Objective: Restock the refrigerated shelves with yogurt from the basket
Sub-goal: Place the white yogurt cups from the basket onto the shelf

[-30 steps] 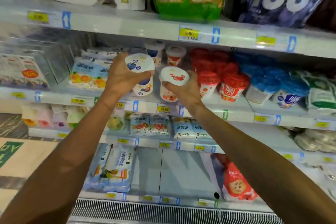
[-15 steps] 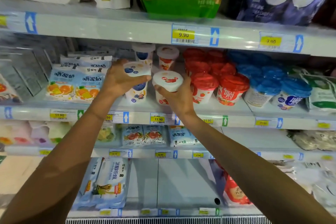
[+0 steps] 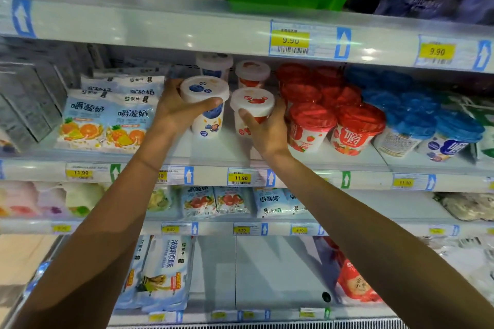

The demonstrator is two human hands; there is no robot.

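Yogurt cups [image 3: 204,88], two, gripped by two hands [image 3: 173,112]

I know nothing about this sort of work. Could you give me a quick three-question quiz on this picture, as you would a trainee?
1. The price tag on the shelf edge just below the two hands reads: A 9.90, B 11.90, C 6.90.
2. True or false: the right hand is empty.
3. Fill in: the left hand grips a left cup whose lid and side show ____.

Key
1. B.
2. False: it grips the strawberry cup.
3. Blueberries.
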